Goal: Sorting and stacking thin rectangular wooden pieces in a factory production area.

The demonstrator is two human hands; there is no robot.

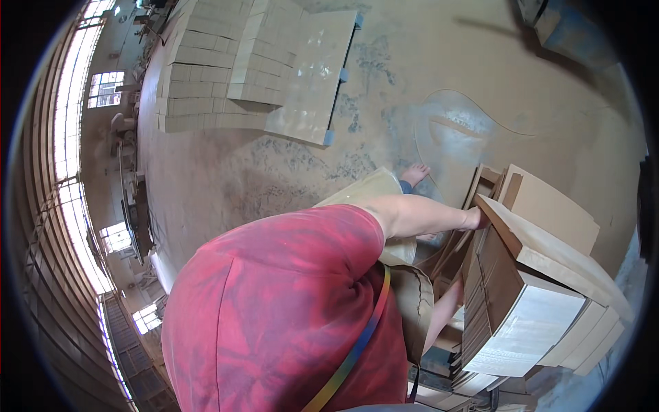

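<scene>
Left hand (476,218) pressed to far end of tilted board stack (528,288), grip hidden; right hand out of view behind stack. Stack rests askew on lower boards (473,378). Risk, judged: top slab (549,250) slides off toward bare foot (414,173)

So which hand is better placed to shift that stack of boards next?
Left, probably. The left hand rests on the top edge of the stack of boards. The right forearm drops beside the stack, with its hand hidden.

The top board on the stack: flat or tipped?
Tipped: the top board slopes across the board stack, its raised end at the hand.
</scene>
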